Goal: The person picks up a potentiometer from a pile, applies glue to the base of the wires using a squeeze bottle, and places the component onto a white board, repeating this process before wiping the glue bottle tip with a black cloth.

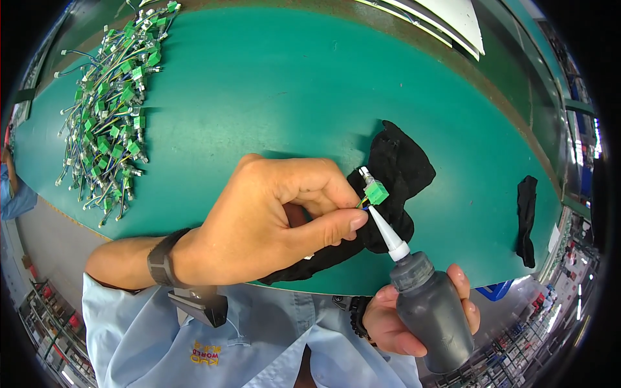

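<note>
Between thumb and forefinger, my left hand (278, 213) pinches the wires of a green connector (376, 193), which has a metal-and-white piece sticking out of its far side. My right hand (404, 323) is wrapped round a dark grey squeeze bottle (436, 317), tilted with its white cone nozzle (387, 234) pointing up and left. The nozzle tip is right at the connector's wire side; whether it touches cannot be made out. Beneath the connector lies a crumpled black cloth (404, 161), partly hidden by my left hand.
A large heap of similar green connectors with wires (113, 123) lies on the left of the green table (259, 84). A narrow black cloth piece (526, 220) rests near the right edge. White panels (453, 22) stand at the far edge. At far left, part of another person's blue sleeve (18, 197) shows.
</note>
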Demonstrator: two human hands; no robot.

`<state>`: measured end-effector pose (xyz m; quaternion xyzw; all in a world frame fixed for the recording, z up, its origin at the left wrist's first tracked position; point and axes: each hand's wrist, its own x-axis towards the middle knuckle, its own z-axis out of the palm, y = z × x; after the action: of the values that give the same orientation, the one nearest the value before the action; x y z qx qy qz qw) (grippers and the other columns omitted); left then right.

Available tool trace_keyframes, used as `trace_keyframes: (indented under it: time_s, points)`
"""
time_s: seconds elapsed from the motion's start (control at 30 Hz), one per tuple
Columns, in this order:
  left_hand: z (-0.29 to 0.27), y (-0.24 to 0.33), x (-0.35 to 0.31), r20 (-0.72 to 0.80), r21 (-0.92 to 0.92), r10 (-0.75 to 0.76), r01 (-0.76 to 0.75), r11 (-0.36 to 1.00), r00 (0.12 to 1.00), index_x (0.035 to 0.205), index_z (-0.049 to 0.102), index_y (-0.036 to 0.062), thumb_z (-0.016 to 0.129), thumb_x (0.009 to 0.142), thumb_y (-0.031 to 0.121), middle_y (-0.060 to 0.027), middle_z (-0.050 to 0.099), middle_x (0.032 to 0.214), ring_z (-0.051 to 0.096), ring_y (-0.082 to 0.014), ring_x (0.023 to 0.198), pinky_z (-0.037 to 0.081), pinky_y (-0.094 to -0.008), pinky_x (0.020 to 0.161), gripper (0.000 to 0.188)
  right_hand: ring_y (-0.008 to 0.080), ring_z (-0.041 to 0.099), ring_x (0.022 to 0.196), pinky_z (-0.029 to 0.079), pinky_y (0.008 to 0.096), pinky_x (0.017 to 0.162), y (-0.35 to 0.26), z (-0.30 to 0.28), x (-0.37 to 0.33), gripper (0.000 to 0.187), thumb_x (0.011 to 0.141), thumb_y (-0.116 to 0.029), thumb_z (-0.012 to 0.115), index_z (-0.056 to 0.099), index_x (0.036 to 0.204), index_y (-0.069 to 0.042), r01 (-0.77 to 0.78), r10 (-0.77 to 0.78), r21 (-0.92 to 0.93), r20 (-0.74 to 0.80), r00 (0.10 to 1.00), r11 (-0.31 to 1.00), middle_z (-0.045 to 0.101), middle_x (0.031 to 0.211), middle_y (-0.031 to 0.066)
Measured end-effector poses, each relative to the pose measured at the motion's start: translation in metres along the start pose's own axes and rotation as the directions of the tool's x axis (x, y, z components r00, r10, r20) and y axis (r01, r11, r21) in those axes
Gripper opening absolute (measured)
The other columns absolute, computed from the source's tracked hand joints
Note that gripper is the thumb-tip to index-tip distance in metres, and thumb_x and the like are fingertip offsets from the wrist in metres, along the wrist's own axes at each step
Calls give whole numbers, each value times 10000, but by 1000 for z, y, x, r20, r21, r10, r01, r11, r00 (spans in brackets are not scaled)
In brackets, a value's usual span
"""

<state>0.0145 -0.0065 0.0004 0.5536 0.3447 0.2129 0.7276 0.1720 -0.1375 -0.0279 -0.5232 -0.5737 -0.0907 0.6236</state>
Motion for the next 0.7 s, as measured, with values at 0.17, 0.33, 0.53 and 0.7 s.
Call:
trace_keyframes:
  time_s: [0.17,0.33,0.53,0.7]
  points:
    - [1,1,-1,-10,-6,-28,28,1000,1000,812,617,-6,656,852,46,-43,665,694,596,-44,587,419,-176,456,77,355,542,967,465,398,808,-2,-2,0,660,928,-367,512,197,1287,88,15,-14,-54,4,1000,998,436,1151,288]
    - [1,1,-1,-10,-17,-29,29,999,1000,805,620,6,652,857,57,-26,658,681,599,-42,598,411,-177,465,80,355,544,977,468,398,804,-4,-2,0,650,937,-378,488,201,1282,93,-68,76,-192,38,996,979,411,1172,262]
    - [3,1,-1,-24,-33,-30,29,999,999,808,622,3,649,860,57,-27,654,678,600,-49,595,421,-179,473,80,359,540,1001,469,404,803,1,-2,1,615,949,-366,460,211,1284,86,30,-30,-65,12,999,997,379,1194,229]
    - [3,2,-1,-23,-40,-37,36,999,999,810,622,-3,649,861,59,-31,653,678,603,-55,595,433,-184,480,84,362,535,1010,470,419,809,1,-3,-3,593,952,-349,453,214,1288,77,47,-46,-92,5,999,995,361,1212,233]
